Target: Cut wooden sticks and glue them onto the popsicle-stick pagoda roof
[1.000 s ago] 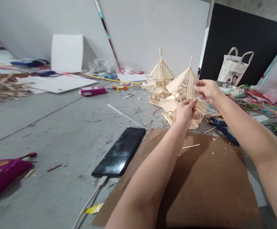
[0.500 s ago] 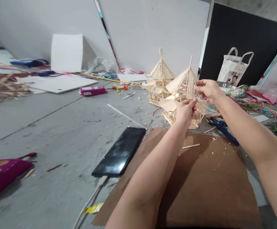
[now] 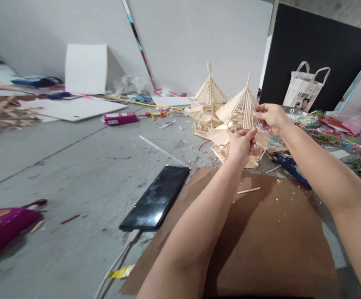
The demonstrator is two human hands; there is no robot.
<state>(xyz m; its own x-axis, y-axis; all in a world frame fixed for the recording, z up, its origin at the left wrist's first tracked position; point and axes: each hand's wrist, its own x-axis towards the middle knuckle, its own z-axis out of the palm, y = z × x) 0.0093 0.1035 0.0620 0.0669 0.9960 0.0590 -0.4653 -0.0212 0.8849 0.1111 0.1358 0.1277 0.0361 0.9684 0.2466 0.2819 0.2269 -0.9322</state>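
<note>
Nothing logged as moved since a second ago, bar a slight drift of my view; both hands hold as before. Items, left to right:

1. Magenta pouch (image 3: 3,224), lying at the near left edge of the grey floor (image 3: 74,166).
2. Heap of loose sticks (image 3: 3,114), far left, blurred.
3. White sheet (image 3: 74,109), flat on the floor, with a white panel (image 3: 85,68) propped upright behind it.
4. Pink box (image 3: 120,118), just past the sheet's right corner.
5. Black phone (image 3: 155,199), screen up, its right edge just beside the brown cardboard (image 3: 270,249).
6. Rear stick pagoda (image 3: 210,93), standing on the floor behind the front one.
7. Front stick pagoda (image 3: 235,109), upright at the far edge of the cardboard, spire up; I see it between both hands.
8. Left hand (image 3: 241,145), fingers (image 3: 251,133) pinched together on the lower end of a roof panel of the front stick pagoda.
9. Single stick (image 3: 249,190), loose on the cardboard below the left hand, among crumbs.
10. Right hand (image 3: 270,116), thumb and forefinger closed on the roof's right edge, near the top.
11. Blue tool (image 3: 289,168), on the floor under the right forearm; kind I cannot tell.
12. White tote bag (image 3: 305,89), leaning on a black board (image 3: 323,45), far right.
</note>
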